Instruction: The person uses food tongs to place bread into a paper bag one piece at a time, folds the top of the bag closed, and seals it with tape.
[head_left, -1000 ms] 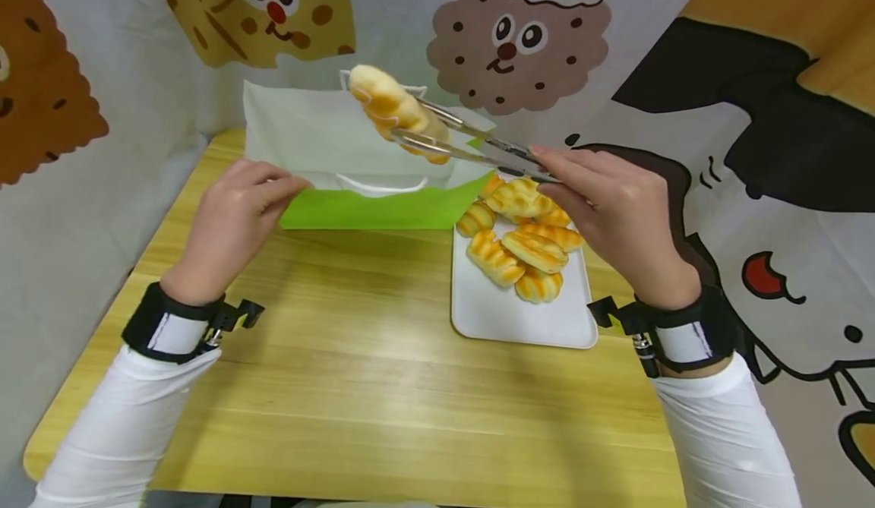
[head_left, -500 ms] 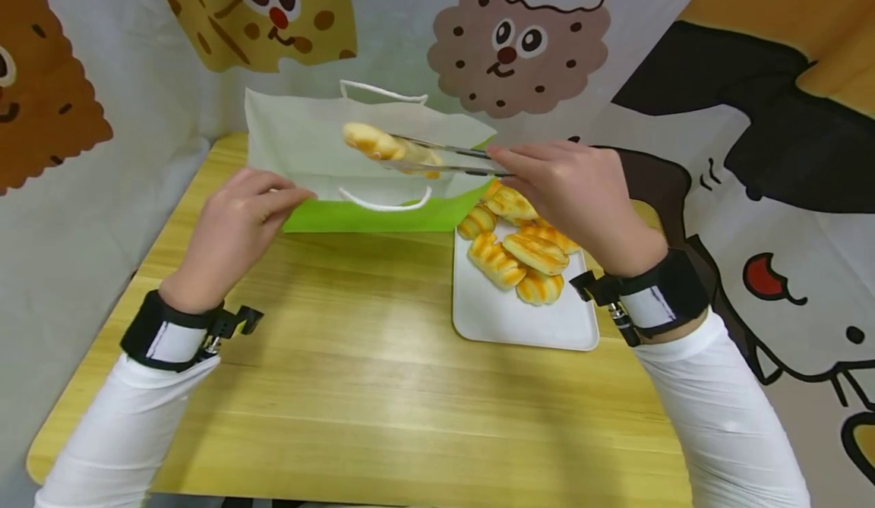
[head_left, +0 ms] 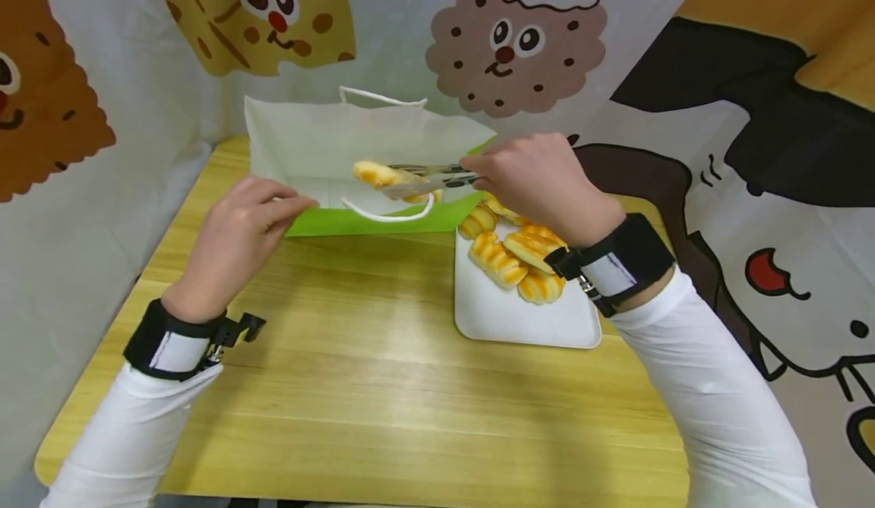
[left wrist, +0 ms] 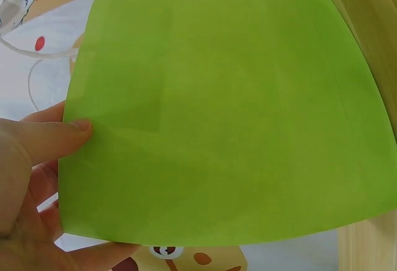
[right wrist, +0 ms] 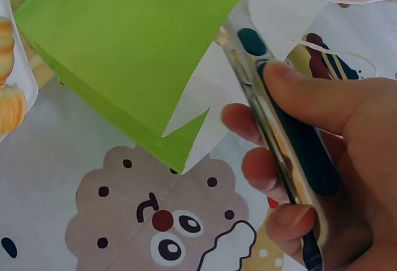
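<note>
A green paper bag [left wrist: 229,110] with a white inside and white cord handles stands with its mouth spread. My left hand [head_left: 235,242] pinches the bag's rim at its left corner, thumb on the green outside in the left wrist view. In my right hand [head_left: 540,185] are metal tongs [right wrist: 279,116] with dark grip pads, squeezed between thumb and fingers. The tongs' ends hold a golden bread roll [head_left: 374,174] at the bag's mouth, behind the near handle. Part of the roll is covered by the tongs. In the right wrist view, the tongs' tips are hidden by the bag.
A white tray [head_left: 526,326] right of the bag bears several bread rolls [head_left: 497,259], partly under my right forearm. Both stand on a wooden table [head_left: 355,386]. A cloth with cartoon prints [head_left: 516,45] hangs close behind and at the sides.
My right hand has moved left and the tongs have lowered the bread roll from above the bag into its mouth. The left hand keeps its pinch on the rim, nearly still.
</note>
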Available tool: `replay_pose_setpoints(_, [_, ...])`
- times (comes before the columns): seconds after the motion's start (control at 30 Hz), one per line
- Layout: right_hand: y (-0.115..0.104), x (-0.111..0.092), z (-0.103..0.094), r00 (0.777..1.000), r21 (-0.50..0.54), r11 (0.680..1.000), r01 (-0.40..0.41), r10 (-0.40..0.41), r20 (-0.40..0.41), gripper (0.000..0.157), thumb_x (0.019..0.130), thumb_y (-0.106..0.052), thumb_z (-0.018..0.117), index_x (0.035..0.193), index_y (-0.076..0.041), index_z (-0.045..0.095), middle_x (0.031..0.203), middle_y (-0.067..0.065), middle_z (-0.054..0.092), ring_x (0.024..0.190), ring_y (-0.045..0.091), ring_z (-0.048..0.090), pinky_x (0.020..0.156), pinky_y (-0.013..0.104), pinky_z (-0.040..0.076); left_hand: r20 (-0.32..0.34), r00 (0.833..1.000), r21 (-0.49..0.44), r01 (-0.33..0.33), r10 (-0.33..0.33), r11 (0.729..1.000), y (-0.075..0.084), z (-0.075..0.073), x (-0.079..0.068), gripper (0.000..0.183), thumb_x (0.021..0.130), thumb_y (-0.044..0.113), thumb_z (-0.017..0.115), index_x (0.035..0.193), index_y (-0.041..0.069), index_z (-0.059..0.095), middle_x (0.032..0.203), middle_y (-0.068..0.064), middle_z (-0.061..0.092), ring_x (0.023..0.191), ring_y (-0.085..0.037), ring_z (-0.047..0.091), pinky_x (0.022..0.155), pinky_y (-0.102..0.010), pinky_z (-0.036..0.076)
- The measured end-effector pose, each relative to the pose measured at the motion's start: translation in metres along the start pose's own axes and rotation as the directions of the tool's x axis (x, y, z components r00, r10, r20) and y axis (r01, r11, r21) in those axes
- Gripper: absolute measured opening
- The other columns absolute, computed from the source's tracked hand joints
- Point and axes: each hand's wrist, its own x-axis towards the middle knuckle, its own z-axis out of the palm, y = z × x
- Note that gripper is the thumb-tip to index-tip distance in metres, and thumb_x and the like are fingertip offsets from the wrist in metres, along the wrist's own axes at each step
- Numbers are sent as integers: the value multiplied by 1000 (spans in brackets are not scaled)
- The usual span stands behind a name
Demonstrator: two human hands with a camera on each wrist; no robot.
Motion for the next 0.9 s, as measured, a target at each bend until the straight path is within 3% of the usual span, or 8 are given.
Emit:
replay_pose_setpoints(0.17, [0, 7, -2, 991, -4, 1000, -16, 16, 135, 8, 89, -21, 65, 96, -18, 68, 61, 3, 50, 52, 23, 46, 41, 36, 41, 9, 1000, 3, 13, -13, 1000, 2, 1, 1, 20, 78, -2, 73, 98, 2, 75, 88, -14, 69, 85, -28, 56, 71, -45, 53])
replay_pose_setpoints(0.3, [0, 10, -3, 963, -2, 999, -32, 32, 268, 16, 90, -25, 63, 104, -19, 67, 70, 4, 58, 58, 23, 50, 45, 34, 44, 12, 1000, 1, 14, -14, 1000, 2, 2, 1, 21, 78, -4, 73, 98, 2, 75, 88, -14, 69, 85, -28, 56, 70, -44, 52])
replay_pose_setpoints(0.4, [-1, 9, -2, 952, -2, 1000, -31, 30, 305, 20, 91, -27, 62, 110, -19, 65, 74, 4, 58, 60, 24, 50, 45, 34, 45, 5, 1000, -5, 10, -10, 1000, 1, 2, 1, 20, 78, -5, 72, 97, 2, 76, 88, -14, 69, 85, -28, 56, 69, -44, 52])
replay_pose_setpoints(0.67, [3, -7, -6, 983, 54, 995, -84, 74, 170, 30, 91, -28, 63, 119, -18, 63, 80, 3, 58, 57, 21, 49, 44, 34, 42, 7, 1000, -8, 19, -19, 1000, 0, 4, 2, 20, 78, -6, 72, 96, 2, 76, 86, -15, 69, 83, -28, 56, 68, -43, 52])
replay_pose_setpoints(0.9, [9, -36, -4, 996, 121, 991, -58, 65, -53, 34, 88, -25, 67, 121, -16, 64, 83, 1, 60, 52, 17, 46, 38, 31, 33, 3, 1000, -1, 26, -26, 1000, -1, 4, 5, 19, 77, -6, 73, 95, 0, 76, 86, -16, 69, 83, -30, 55, 68, -46, 51])
